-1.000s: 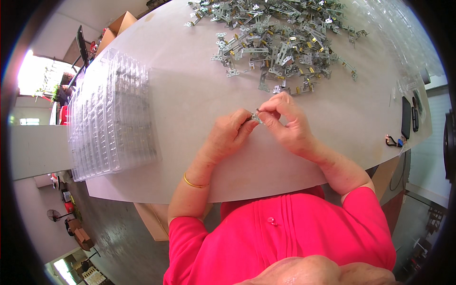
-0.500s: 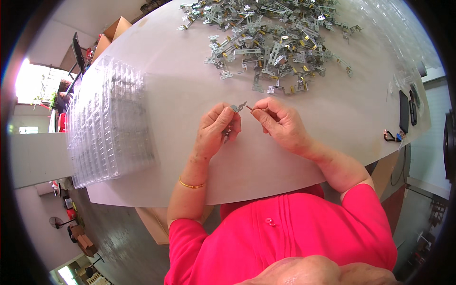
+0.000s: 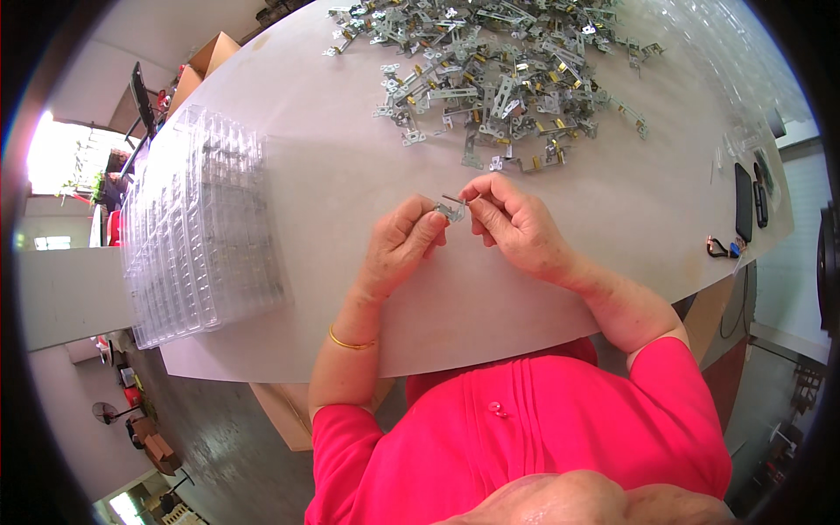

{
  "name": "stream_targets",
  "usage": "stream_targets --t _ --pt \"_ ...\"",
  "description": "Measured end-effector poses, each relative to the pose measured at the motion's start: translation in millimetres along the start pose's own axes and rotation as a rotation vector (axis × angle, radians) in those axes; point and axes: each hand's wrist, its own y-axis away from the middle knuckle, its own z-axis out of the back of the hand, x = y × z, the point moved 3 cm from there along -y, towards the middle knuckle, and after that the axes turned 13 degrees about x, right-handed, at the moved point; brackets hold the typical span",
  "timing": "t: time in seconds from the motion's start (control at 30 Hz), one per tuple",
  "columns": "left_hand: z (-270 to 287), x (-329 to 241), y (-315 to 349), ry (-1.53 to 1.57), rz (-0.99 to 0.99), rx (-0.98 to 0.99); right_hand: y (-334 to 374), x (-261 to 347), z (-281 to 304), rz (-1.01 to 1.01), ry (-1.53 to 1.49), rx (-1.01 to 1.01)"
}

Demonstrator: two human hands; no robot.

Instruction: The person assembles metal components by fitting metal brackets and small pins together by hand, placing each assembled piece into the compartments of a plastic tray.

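My left hand (image 3: 404, 243) pinches a small metal bracket (image 3: 450, 211) between thumb and fingers, above the middle of the table. Close on its right, my right hand (image 3: 516, 226) has thumb and forefinger pressed together at the bracket's right end. A thin strip or pin sticks out there; whether the right fingers grip it or the bracket's edge is too small to tell. Beyond both hands lies a large heap of metal brackets (image 3: 503, 92), silver-grey with brass-coloured bits.
A tall stack of clear plastic trays (image 3: 206, 232) stands on the left of the table (image 3: 332, 175). More clear plastic trays (image 3: 726, 52) lie at the far right. Near the right edge are a black flat case (image 3: 744, 203), a black pen-like tool (image 3: 760, 206) and small black-handled pliers (image 3: 722, 249).
The bracket has turned in my left hand, and its outline now looks different. My right fingertips have come up against it, where a small gap showed before.
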Motion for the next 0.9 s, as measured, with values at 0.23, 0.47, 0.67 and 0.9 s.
stream_targets --t 0.23,0.47,0.67,0.9 --pt "-4 -2 0 -0.219 -0.087 0.016 -1 1 0 -0.005 -0.261 0.098" --pt "-12 -10 -2 -0.502 -0.237 0.024 -2 -9 2 0.050 0.010 0.104" --pt "-15 -14 -3 -0.626 -0.290 -0.063 -3 -3 6 0.296 0.061 -0.014" --pt "-11 -9 -3 -0.694 -0.280 -0.156 -1 -2 -1 0.032 -0.096 0.092"
